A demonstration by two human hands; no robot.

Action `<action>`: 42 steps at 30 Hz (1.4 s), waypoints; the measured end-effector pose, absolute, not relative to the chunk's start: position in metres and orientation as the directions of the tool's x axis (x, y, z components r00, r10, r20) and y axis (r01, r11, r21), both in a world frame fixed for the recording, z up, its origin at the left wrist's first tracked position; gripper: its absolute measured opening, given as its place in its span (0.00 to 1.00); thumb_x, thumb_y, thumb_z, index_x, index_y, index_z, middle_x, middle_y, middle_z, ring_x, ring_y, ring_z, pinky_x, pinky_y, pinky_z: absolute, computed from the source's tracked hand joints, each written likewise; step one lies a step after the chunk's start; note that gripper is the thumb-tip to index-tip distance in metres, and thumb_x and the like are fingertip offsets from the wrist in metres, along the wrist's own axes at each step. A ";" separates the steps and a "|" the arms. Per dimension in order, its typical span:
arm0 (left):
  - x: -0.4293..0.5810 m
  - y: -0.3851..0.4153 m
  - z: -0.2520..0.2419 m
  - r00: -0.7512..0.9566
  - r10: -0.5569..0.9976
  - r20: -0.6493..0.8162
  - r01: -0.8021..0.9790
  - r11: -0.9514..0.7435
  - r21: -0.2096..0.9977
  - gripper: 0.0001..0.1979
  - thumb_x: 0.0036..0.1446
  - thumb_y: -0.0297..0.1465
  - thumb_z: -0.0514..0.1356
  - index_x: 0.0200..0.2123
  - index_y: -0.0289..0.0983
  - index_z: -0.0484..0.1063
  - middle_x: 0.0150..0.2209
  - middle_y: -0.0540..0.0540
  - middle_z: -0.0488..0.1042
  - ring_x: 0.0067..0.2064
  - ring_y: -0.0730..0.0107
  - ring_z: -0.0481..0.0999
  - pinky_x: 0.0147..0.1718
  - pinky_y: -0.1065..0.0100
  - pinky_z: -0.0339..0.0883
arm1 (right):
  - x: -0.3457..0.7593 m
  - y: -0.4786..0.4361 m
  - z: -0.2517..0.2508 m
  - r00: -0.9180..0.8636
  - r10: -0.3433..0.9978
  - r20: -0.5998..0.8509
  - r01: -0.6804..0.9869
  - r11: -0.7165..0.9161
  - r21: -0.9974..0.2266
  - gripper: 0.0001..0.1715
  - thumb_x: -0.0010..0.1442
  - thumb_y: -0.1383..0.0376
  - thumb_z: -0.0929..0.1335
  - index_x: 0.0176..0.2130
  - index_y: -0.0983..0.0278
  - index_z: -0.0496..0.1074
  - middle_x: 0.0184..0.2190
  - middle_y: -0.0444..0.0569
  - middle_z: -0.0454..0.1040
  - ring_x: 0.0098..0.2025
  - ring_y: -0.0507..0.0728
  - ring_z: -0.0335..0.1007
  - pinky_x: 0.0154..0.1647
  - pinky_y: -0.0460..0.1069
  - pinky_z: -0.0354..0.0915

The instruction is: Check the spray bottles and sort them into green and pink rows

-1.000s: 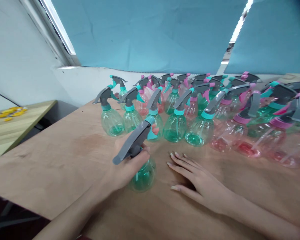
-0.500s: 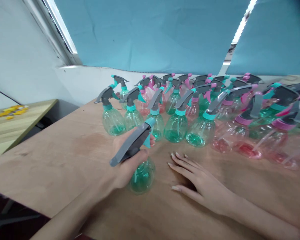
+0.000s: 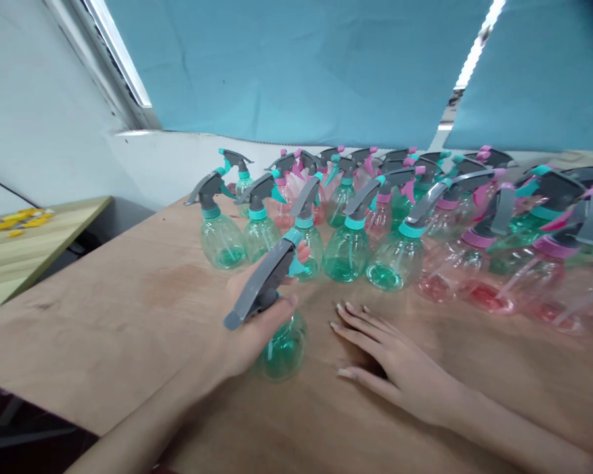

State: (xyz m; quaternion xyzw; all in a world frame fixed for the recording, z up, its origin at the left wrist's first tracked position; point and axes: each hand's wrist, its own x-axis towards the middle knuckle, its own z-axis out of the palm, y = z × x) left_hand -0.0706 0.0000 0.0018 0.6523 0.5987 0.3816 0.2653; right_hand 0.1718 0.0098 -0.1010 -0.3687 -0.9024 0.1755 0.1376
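Observation:
My left hand [image 3: 250,319] is wrapped round the neck of a green spray bottle [image 3: 282,352], just under its grey trigger head. The bottle stands on the wooden table, its teal nozzle pointing away and to the right. A fingertip shows beside the teal trigger. My right hand [image 3: 395,359] rests palm down on the tabletop, fingers spread, holding nothing. Beyond both hands, a row of green spray bottles [image 3: 346,253] with teal collars stands close by. Pink spray bottles [image 3: 494,283] continue the row to the right.
Several more pink and green spray bottles [image 3: 343,197] crowd the back of the wooden table [image 3: 103,296]. At the left, yellow pieces [image 3: 22,220] lie on a lower wooden surface [image 3: 54,243]. A blue sheet [image 3: 301,72] covers the window behind.
The spray bottle's head has turned slightly in my left hand, its rear end shifting a little to the right. My right hand keeps its place on the table.

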 end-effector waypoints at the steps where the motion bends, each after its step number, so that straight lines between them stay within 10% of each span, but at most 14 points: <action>1: -0.071 0.000 0.001 -0.019 0.986 0.168 0.558 -0.129 0.820 0.15 0.53 0.38 0.59 0.44 0.43 0.75 0.23 0.53 0.73 0.24 0.65 0.72 0.27 0.64 0.69 | 0.172 0.010 -0.101 -0.689 0.714 0.119 0.617 0.666 -0.419 0.35 0.67 0.48 0.63 0.66 0.60 0.59 0.69 0.52 0.52 0.70 0.65 0.46 0.68 0.67 0.49; 24: -0.069 -0.001 0.006 0.060 0.994 0.094 0.457 -0.111 0.883 0.24 0.52 0.32 0.59 0.54 0.43 0.71 0.43 0.47 0.79 0.40 0.61 0.78 0.36 0.65 0.73 | 0.172 0.009 -0.103 -0.688 0.713 0.136 0.608 0.669 -0.429 0.35 0.67 0.49 0.64 0.67 0.59 0.58 0.69 0.51 0.52 0.70 0.65 0.46 0.68 0.66 0.50; 42: -0.065 0.000 0.008 0.067 0.981 0.180 0.394 -0.192 0.899 0.20 0.50 0.30 0.57 0.48 0.44 0.74 0.29 0.52 0.75 0.34 0.64 0.75 0.34 0.66 0.70 | 0.172 0.009 -0.104 -0.687 0.713 0.140 0.608 0.670 -0.426 0.35 0.66 0.50 0.64 0.67 0.57 0.57 0.69 0.50 0.52 0.70 0.65 0.47 0.68 0.66 0.51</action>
